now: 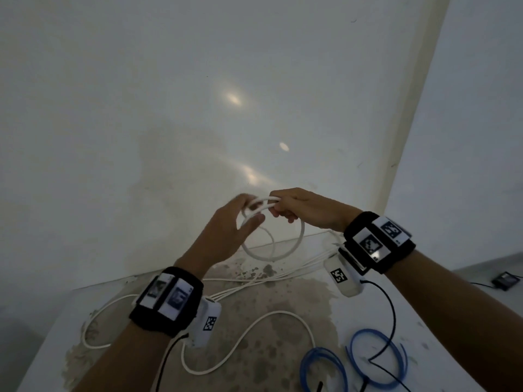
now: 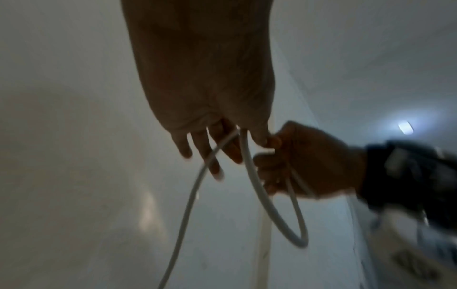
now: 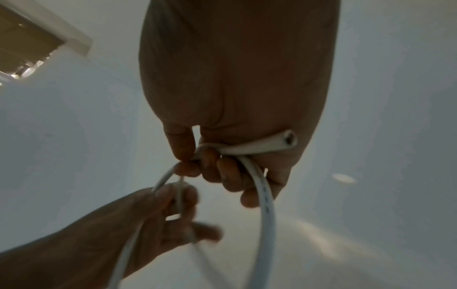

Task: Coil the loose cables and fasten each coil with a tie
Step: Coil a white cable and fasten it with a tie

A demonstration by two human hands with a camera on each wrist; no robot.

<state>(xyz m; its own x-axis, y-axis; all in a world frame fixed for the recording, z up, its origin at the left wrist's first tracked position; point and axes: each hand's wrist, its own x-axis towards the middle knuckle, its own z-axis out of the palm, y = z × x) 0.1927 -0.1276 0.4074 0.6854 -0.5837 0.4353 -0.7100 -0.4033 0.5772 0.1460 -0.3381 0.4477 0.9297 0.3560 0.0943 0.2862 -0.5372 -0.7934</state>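
Observation:
I hold a white cable coil [image 1: 300,239] up in front of the wall, above the table's far edge. My right hand [image 1: 283,210] grips the top of the coil, fingers curled round its strands [image 3: 265,199]. The cable's cut end [image 3: 289,139] sticks out past my palm. My left hand [image 1: 246,213] is just left of it and blurred. Its fingers [image 2: 210,156] are straight, and a loose strand [image 2: 193,195] runs across them and down. The loop [image 2: 272,211] hangs below my right hand [image 2: 296,162]. No tie shows in any view.
A stained white table [image 1: 283,321] carries the rest of the white cable [image 1: 254,326] in loose curves, thin white leads [image 1: 283,274] and two blue cable coils [image 1: 376,360] at the front right. A small black device [image 1: 506,280] lies at the far right. White walls stand close behind.

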